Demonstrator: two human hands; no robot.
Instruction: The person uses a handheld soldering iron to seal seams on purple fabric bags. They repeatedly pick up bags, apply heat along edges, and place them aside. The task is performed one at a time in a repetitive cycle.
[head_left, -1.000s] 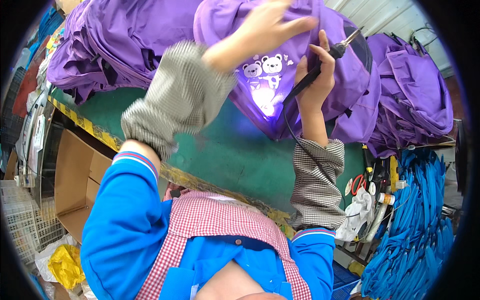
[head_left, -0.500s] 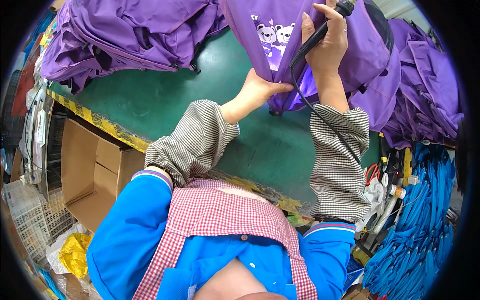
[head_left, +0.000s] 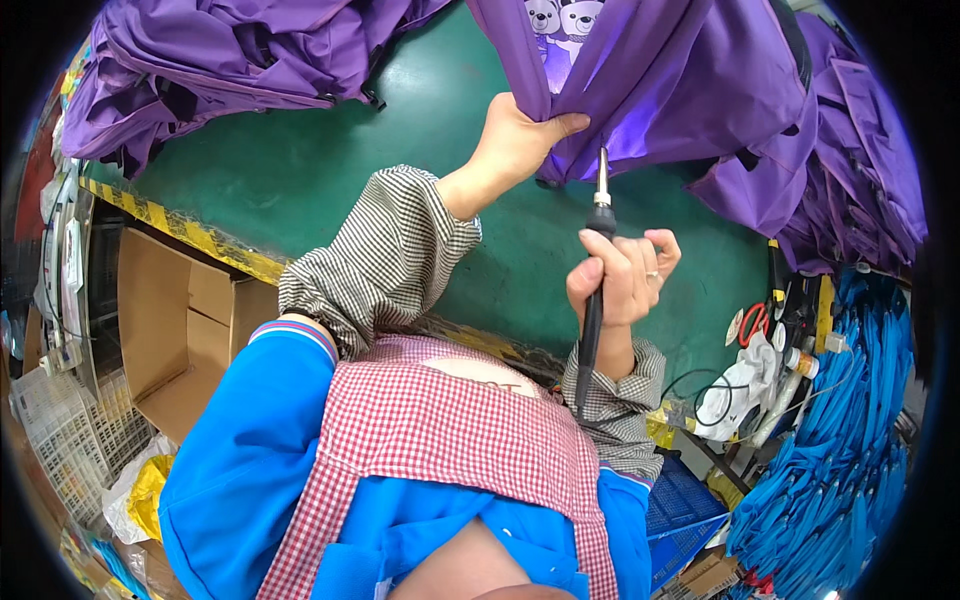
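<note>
My left hand (head_left: 515, 145) pinches the lower edge of a purple fabric bag (head_left: 680, 100) with a bear print, thumb on top. A soldering iron (head_left: 592, 330) with a black handle and bare metal tip is gripped in my right hand (head_left: 625, 275). Its tip points up at the bag's lower edge, beside a violet glow on the cloth. Whether the tip touches the fabric I cannot tell. The iron's cord runs off below, past my right sleeve. Part of the bag lies beyond the top of the view.
Purple bags are heaped on the green table (head_left: 430, 85) at far left (head_left: 230, 70) and far right (head_left: 860, 150). Red-handled scissors (head_left: 755, 325) lie at the right edge, near hanging blue straps (head_left: 830, 420). An open cardboard box (head_left: 180, 330) stands left of the table, a blue crate (head_left: 685, 520) below right.
My right hand has come down and toward me with the soldering iron, whose tip now faces the bag's lower edge. My left hand keeps its pinch, slightly farther away.
</note>
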